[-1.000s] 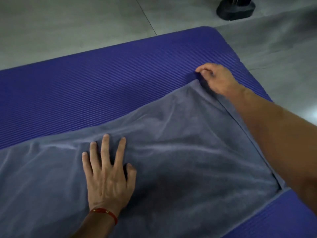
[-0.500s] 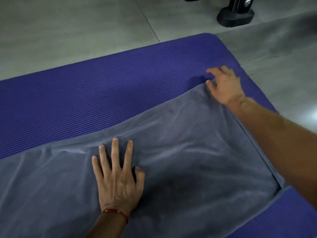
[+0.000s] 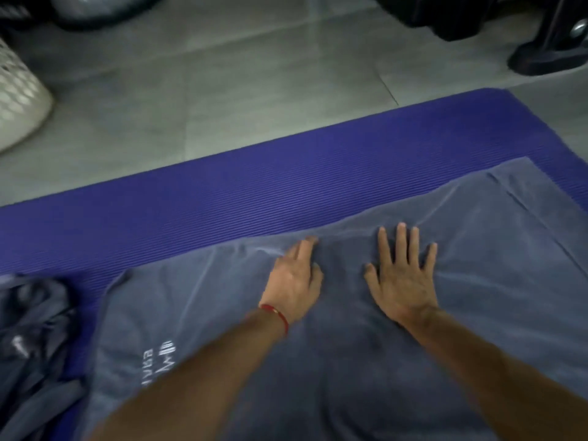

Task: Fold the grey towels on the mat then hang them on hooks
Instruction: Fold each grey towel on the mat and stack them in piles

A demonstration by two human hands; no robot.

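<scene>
**A:** Where was the grey towel (image 3: 366, 361) when you stopped there?

**B:** It lay spread on the purple mat (image 3: 254, 198), its far edge rippled and running up toward the right corner; the white lettering (image 3: 157, 364) sat near its left end; a second, darker heap of cloth (image 3: 31, 329) was crumpled just beside it at the left.

**A:** And your hands?

**B:** Your left hand (image 3: 296, 278) rested palm-down on the towel near the far edge, fingers fairly straight and close together, holding nothing; your right hand (image 3: 402, 275) lay flat just beside it, fingers fanned wide, also gripping nothing; both pressed on the cloth and pinched none of it.

**A:** So which step was that?

**B:** I judged it as smoothing, with the towel laid out flat and no fold in it; the hanging was plainly not yet begun, and no hooks showed in the view.

**A:** What did the next move call for?

**B:** Probably sweeping the ripples out toward the ends, then taking one end by its corners and bringing it over to meet the other; you needed the edges lined up, since the far hem was wavy.
</scene>
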